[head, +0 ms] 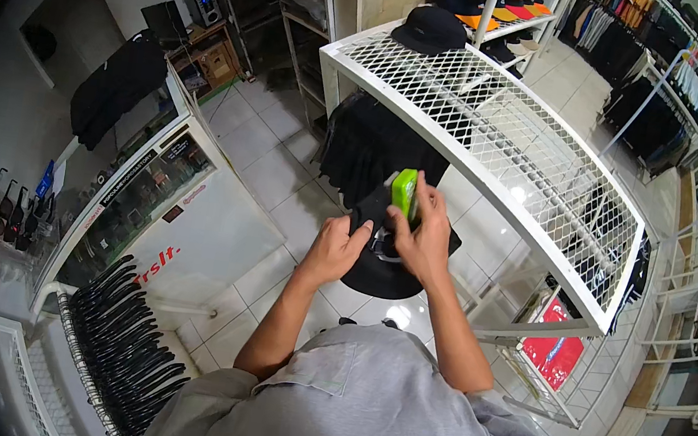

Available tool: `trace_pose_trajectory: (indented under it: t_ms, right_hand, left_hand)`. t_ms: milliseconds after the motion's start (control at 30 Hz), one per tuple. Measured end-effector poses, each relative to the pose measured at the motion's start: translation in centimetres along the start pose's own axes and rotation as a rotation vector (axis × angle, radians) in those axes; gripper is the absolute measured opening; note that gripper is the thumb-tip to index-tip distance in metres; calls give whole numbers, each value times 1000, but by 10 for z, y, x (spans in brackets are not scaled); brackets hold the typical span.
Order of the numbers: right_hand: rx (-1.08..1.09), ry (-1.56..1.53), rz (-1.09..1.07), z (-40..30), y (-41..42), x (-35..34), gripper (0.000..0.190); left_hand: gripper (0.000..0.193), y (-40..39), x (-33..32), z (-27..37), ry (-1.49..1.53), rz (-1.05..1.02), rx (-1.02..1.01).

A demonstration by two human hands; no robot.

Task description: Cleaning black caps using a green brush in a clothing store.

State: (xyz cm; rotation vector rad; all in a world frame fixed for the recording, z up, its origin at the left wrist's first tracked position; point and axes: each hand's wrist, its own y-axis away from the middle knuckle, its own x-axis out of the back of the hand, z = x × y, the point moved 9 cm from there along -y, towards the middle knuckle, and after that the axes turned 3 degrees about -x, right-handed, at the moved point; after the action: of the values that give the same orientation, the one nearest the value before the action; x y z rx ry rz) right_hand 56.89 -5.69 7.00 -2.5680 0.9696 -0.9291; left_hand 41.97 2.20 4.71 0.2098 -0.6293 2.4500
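Observation:
A black cap (388, 282) is in front of my chest, its rounded brim toward me and a pale mark on its front. My left hand (339, 248) grips the cap's dark fabric at the left, with the thumb on top. In my right hand (422, 242) is a bright green block-like tool (404, 189), held upright between thumb and fingers against the cap's upper side. The tool's working face is turned away, so I cannot tell whether it is a brush or a sponge.
A white mesh-topped rack (507, 140) stands ahead to the right, with a black hat (430, 30) on its far end. Dark garments (365, 147) hang beneath. At left are a glass display counter (144, 196) and a rail of black hangers (117, 346). A red package (555, 347) sits low at right.

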Motion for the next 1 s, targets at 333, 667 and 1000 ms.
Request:
trace_pose_trajectory:
  t_ms: [333,667,1000]
  right_hand:
    - [-87,-118,-21,-16,6,5,69]
    - [19,-467,18,-12,-11,91,65]
    - [-139,-362,-139,12,-8,44,66]
  left_hand:
    - [31,-2,2,9,-159,-41,32]
    - [57,4,46,64,-439,394,-455]
    - [56,13,38,45,-233,391,-409]
